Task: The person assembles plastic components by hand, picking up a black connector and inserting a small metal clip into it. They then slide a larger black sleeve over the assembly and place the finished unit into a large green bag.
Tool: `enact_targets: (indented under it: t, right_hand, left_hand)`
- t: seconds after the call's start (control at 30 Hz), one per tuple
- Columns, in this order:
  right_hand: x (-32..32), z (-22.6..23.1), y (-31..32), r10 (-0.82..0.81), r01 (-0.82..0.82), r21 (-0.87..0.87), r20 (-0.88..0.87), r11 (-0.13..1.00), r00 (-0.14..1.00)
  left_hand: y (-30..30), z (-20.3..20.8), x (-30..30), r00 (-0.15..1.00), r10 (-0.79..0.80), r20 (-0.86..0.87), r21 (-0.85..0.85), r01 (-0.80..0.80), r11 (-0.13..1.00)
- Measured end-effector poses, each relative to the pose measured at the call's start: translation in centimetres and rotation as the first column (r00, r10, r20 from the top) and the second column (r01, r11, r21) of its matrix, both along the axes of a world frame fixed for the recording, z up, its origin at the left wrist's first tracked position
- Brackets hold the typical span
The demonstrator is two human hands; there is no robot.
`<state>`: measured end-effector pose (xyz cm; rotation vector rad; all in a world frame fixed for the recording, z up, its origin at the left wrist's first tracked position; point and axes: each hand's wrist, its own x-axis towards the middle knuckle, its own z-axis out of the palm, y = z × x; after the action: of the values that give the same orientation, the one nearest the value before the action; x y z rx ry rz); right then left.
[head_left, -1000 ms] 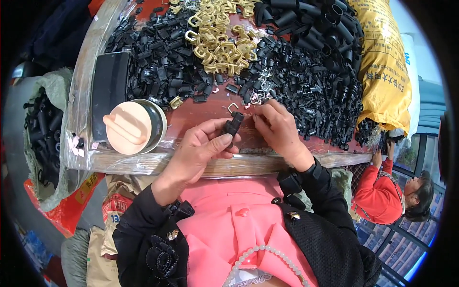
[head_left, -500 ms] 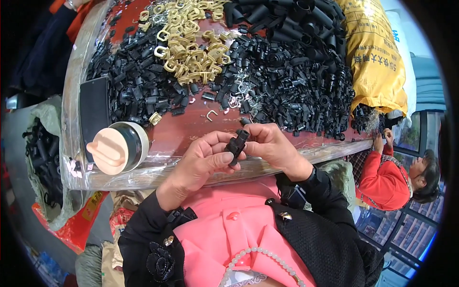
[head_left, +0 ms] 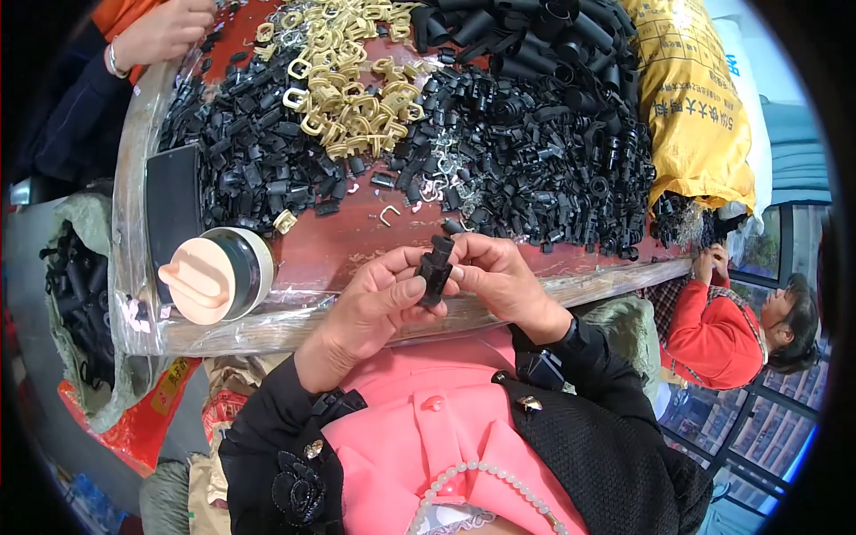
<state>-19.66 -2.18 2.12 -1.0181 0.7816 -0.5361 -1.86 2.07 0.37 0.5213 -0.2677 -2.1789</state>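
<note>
A small black plastic part (head_left: 435, 272), blocky with a rounded top end, stands roughly upright above the table's near edge. My left hand (head_left: 379, 290) is closed around its left side, thumb across the front. From the other side my right hand (head_left: 499, 276) pinches in, its thumb tip against the part's right side. Whether a smaller piece sits between those right fingers is hidden. Just beyond my hands, a U-shaped metal piece (head_left: 389, 215) lies on the red tabletop (head_left: 343, 241).
Heaps of black plastic pieces (head_left: 259, 152), cream buckles (head_left: 357, 98) and black tubes (head_left: 544, 45) cover the table. A lidded cup (head_left: 209, 276) stands left beside a dark phone-like slab (head_left: 174, 196). A yellow sack (head_left: 700, 107) lies right. Another person's hand (head_left: 165, 36) rests far left; a person in red (head_left: 713, 330) sits right.
The black part has turned slightly in my left hand. My right fingers have shifted a little down along it. At the far left, the other person's hand has come into view over the table.
</note>
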Motion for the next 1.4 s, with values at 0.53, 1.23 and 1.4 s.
enact_targets:
  t: [0.53,1.23,1.4]
  right_hand:
    - [1.5,2.1,0.3,-0.205,-0.390,-0.874,-0.455,0.291,0.866]
    - [4.0,0.4,-3.9,-0.209,-0.246,-0.850,-0.376,0.466,0.902]
    - [5.3,-2.6,-5.0,-0.329,-0.574,-0.818,-0.529,-0.048,0.782]
  left_hand:
    - [1.1,0.0,-0.1,0.971,0.081,0.226,0.009,-0.085,0.996]
    - [1.1,0.2,3.5,0.942,0.206,0.265,-0.013,-0.210,0.978]
    - [1.2,0.2,3.8,0.928,0.261,0.267,-0.018,-0.266,0.964]
